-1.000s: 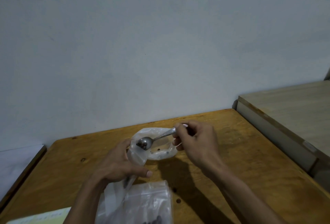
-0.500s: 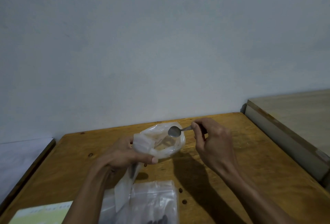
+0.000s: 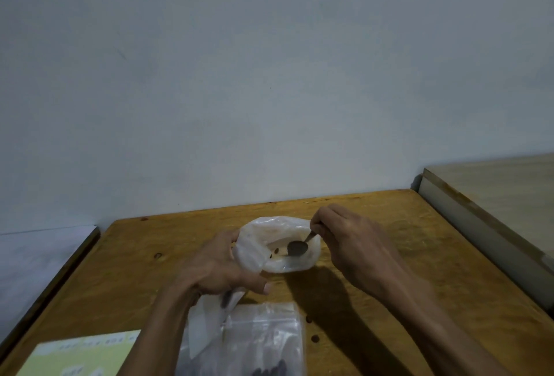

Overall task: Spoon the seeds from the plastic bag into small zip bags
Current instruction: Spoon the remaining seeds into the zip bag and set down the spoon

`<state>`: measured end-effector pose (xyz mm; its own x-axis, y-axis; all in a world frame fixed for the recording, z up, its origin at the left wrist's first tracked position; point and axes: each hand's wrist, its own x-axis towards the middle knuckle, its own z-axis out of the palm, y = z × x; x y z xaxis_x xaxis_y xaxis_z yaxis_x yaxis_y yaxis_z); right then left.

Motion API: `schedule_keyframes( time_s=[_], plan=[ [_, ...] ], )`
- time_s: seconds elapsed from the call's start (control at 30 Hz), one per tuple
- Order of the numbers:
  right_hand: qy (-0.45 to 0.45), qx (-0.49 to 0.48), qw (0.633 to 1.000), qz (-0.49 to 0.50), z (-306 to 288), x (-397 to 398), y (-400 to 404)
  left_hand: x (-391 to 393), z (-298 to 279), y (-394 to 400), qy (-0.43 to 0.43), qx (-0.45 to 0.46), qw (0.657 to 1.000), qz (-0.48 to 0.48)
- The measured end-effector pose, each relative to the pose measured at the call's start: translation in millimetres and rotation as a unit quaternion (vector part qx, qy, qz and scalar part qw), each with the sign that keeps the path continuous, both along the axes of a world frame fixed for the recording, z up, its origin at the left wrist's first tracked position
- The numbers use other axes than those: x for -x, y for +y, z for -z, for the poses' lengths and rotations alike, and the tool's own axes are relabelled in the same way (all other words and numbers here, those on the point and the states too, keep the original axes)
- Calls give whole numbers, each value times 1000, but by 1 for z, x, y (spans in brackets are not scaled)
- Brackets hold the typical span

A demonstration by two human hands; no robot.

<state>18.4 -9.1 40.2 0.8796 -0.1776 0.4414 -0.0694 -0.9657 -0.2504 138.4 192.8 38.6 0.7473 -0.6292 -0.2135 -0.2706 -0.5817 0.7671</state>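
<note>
A white plastic bag (image 3: pixel 263 237) lies open on the wooden table (image 3: pixel 404 300), with a few dark seeds visible inside. My left hand (image 3: pixel 218 267) grips the bag's left rim and also pinches a small clear zip bag (image 3: pixel 209 318) that hangs below the palm. My right hand (image 3: pixel 347 240) holds a metal spoon (image 3: pixel 297 248) by its handle, with the bowl down inside the plastic bag's mouth. Whether the spoon carries seeds is unclear.
A pile of clear zip bags (image 3: pixel 263 342) with dark seeds lies at the near edge. A yellow-green paper (image 3: pixel 81 354) sits at the bottom left. A lighter wooden surface (image 3: pixel 494 192) adjoins the table on the right. A bare wall stands behind.
The spoon held seeds beside the small zip bag, then swung right above the plastic bag, and now its bowl has dipped down into the plastic bag.
</note>
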Motion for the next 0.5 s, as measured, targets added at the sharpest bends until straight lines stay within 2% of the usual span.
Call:
schedule_keyframes(
  time_s=[0.13, 0.3, 0.37, 0.43, 0.5],
  plan=[
    [-25, 24, 999, 1, 6, -4, 2, -3, 2, 1, 1, 0, 1000, -10],
    [-96, -8, 995, 25, 21, -5, 1, -2, 6, 2, 2, 11, 1000, -20],
    [-95, -11, 994, 45, 33, -3, 6, -2, 7, 3, 8, 16, 1000, -16],
    [-96, -52, 992, 61, 50, -2, 13, -2, 8, 3, 11, 24, 1000, -13],
    [-105, -140, 981, 84, 59, 0, 19, -2, 8, 3, 9, 33, 999, -13]
  ],
)
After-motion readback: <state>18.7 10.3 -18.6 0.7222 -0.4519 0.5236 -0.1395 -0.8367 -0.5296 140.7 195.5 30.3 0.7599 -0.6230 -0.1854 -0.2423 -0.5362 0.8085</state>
